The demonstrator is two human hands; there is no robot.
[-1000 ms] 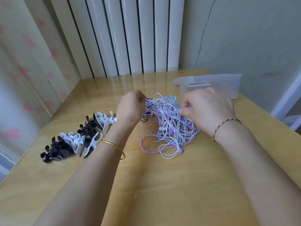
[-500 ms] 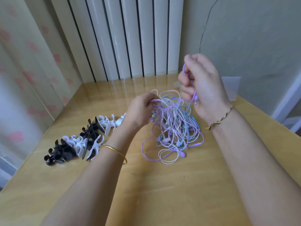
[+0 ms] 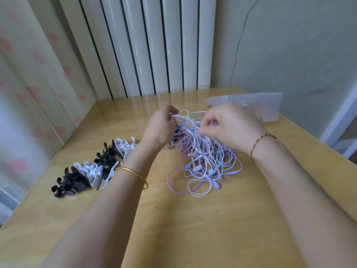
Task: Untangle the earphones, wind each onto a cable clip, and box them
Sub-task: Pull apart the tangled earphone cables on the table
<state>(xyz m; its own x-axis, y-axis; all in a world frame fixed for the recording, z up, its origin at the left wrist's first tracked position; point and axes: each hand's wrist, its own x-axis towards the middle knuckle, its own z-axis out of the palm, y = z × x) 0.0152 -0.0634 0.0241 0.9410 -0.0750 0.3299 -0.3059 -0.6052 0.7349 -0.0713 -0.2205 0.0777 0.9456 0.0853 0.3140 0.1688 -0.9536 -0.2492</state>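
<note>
- Left hand was pinching a few cords at the top-left edge of the earphones tangle.
- Right hand, kinda blurry, had its fingers curled on a purple cord.
- Tangle sat on the table, with cable clips piled to the left and the clear box behind the right hand.

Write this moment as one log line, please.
stage: untangling | left hand: pinches cable in earphone tangle | right hand: pinches cable | cable clips: untouched | box: behind tangle
</note>
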